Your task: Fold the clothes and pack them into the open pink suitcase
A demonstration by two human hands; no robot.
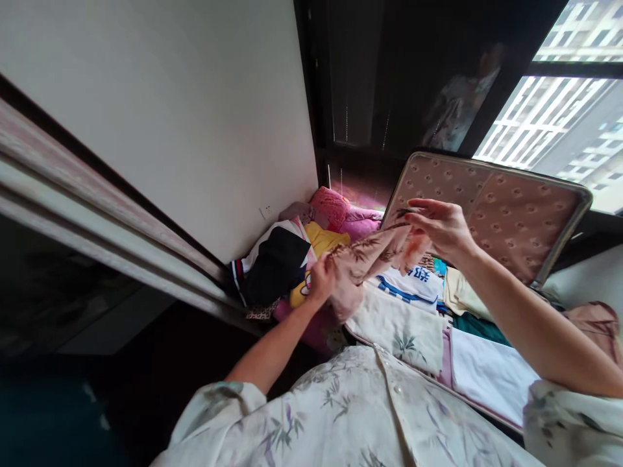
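A dusty-pink leaf-print garment is stretched between my two hands, above the left end of the open suitcase. My left hand is closed round its lower left part. Higher up on the right, my right hand pinches the other end between thumb and fingers. What kind of garment it is, I cannot tell. Below it in the suitcase lie a folded cream cloth with a green plant print, a folded white cloth and a white-and-blue garment with lettering.
The suitcase's pink patterned lid stands up against the dark window frame. Left of the suitcase is a heap with a black-and-white garment, yellow cloth and a bright pink textured item. A pale wall rises behind the heap.
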